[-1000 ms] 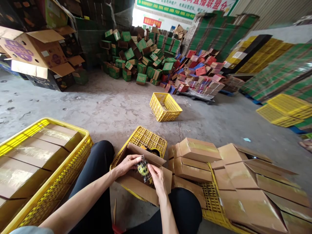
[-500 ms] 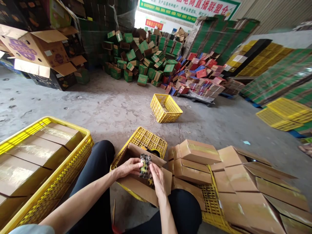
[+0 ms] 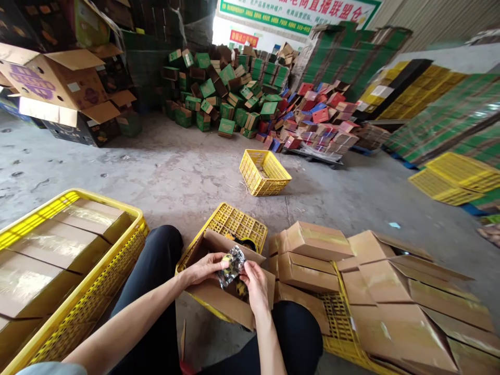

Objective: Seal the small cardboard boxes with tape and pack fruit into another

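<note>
Between my two hands is a small clear plastic packet, shiny, with black and yellow colouring; what it contains is too small to make out. My left hand pinches its left side with thumb and fingers. The fingertips of my right hand grip its right edge. Directly below lies an open cardboard box, flaps spread, with some yellow and black pieces partly showing inside. This box rests on an upturned or tilted yellow crate between my knees.
At left a large yellow crate holds taped cartons. Stacked cardboard boxes and more cartons stand at right on yellow crates. A smaller yellow crate sits ahead on the concrete floor. Behind it lies a heap of green boxes.
The packet has been tilted and turned between my fingers, its top leaning to the right. Both hands keep their grip. The whole view has shifted slightly.
</note>
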{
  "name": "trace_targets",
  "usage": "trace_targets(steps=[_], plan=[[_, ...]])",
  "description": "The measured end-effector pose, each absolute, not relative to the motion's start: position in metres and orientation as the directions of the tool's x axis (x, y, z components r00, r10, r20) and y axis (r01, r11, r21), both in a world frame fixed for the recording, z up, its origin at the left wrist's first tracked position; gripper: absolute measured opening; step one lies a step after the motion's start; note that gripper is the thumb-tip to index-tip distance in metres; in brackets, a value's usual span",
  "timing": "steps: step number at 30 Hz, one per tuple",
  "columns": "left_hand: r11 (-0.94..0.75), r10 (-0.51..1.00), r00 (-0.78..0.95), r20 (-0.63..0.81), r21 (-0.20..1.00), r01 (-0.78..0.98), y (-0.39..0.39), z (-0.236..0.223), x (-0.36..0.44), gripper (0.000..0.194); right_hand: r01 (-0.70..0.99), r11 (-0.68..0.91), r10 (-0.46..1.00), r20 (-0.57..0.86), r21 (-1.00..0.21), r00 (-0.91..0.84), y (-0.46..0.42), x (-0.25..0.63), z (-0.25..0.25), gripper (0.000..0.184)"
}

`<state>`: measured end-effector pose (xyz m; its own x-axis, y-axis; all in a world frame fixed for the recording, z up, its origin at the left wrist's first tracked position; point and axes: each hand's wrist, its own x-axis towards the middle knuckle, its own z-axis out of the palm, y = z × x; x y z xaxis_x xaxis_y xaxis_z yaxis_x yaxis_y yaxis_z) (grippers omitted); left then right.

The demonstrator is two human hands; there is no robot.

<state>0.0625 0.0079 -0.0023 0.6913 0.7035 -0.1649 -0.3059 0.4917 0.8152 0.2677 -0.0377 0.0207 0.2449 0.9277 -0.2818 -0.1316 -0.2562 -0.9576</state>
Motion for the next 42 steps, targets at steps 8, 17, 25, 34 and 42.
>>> trace_targets(steps=[8, 17, 25, 34, 42], plan=[[0.501, 0.706, 0.683, -0.186, 0.813, -0.297, 0.007, 0.002, 0.062, 0.060, -0.141, -0.269, 0.912, -0.299, -0.953, 0.281, -0.037, 0.270, 0.017, 0.046], [0.480, 0.716, 0.668, -0.202, 0.838, -0.260, 0.009, -0.001, 0.061, 0.064, -0.064, -0.259, 0.932, -0.267, -0.964, 0.245, -0.036, 0.272, 0.022, 0.053], [0.438, 0.738, 0.624, -0.255, 0.885, -0.156, 0.008, -0.008, 0.058, 0.060, -0.043, -0.306, 0.943, -0.309, -0.951, 0.124, -0.040, 0.265, 0.028, 0.056], [0.481, 0.782, 0.556, -0.282, 0.840, -0.250, 0.012, -0.013, 0.059, 0.058, -0.042, -0.275, 0.942, -0.278, -0.960, 0.187, -0.042, 0.268, 0.028, 0.049], [0.363, 0.824, 0.528, -0.204, 0.906, -0.217, 0.012, -0.008, 0.057, 0.048, -0.059, -0.252, 0.960, -0.258, -0.966, 0.113, -0.040, 0.267, 0.028, 0.048]])
